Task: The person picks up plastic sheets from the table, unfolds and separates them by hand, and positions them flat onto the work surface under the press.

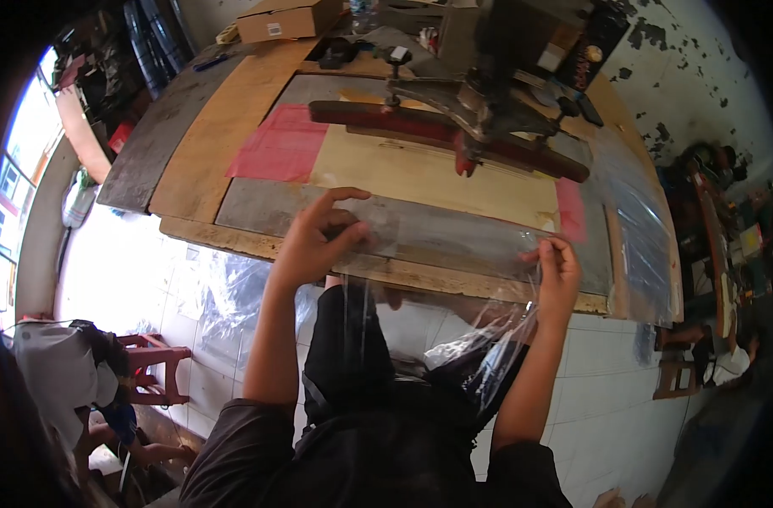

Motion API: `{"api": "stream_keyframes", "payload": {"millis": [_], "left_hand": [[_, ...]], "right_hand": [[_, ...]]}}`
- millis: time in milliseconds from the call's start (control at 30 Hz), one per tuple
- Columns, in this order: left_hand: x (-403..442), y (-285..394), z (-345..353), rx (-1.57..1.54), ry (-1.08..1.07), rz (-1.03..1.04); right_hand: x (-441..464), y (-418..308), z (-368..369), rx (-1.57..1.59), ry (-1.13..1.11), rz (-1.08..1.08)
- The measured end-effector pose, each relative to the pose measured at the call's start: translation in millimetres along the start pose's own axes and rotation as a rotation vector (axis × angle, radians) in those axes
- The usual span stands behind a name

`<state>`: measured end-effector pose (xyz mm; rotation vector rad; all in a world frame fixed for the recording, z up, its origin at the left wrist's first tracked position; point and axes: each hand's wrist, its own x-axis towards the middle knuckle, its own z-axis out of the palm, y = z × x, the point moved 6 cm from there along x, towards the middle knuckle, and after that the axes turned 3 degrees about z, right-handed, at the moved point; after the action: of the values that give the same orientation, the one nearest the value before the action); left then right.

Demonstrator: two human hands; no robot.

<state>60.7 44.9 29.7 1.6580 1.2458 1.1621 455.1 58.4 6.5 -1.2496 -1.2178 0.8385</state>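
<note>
A clear plastic sheet (454, 326) hangs over the front edge of the worktable, between my two hands. My right hand (556, 269) pinches its right side near the table edge. On the left, my left hand (323, 235) is over the plastic with thumb and forefinger apart, palm toward the sheet. Beyond the hands a cream sheet (420, 173) lies on the grey plate (268, 203), with pink pieces (280, 144) at its ends. Above it stands a dark press frame with a red-edged bar (395, 118).
A cardboard box (289, 19) sits at the table's back left. Clear plastic (642, 245) lies along the right edge. A red stool (159, 368) and a seated person (64, 372) are at the lower left. More plastic (234, 296) lies below the table.
</note>
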Motion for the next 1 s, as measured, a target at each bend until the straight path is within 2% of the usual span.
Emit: {"api": "stream_keyframes", "payload": {"millis": [67,300,500,767,1000], "left_hand": [[1.4,-1.3,1.3,-0.051,0.041,0.081],[2.5,-13.5,-0.3,-0.142,-0.003,0.066],[3.4,-5.6,-0.7,-0.095,-0.058,0.067],[2.6,-8.3,-0.9,-0.180,-0.021,0.074],[2.4,-3.9,-2.7,-0.318,0.007,0.067]], "right_hand": [[2.9,-1.1,-0.8,-0.027,0.013,0.015],[-0.6,1.4,2.6,-0.020,0.030,0.018],[-5.1,3.2,-0.3,0.002,0.026,0.007],[-7.8,-2.9,-3.0,0.150,-0.118,-0.020],[-8.6,-2.0,-3.2,0.211,-0.079,-0.038]]}}
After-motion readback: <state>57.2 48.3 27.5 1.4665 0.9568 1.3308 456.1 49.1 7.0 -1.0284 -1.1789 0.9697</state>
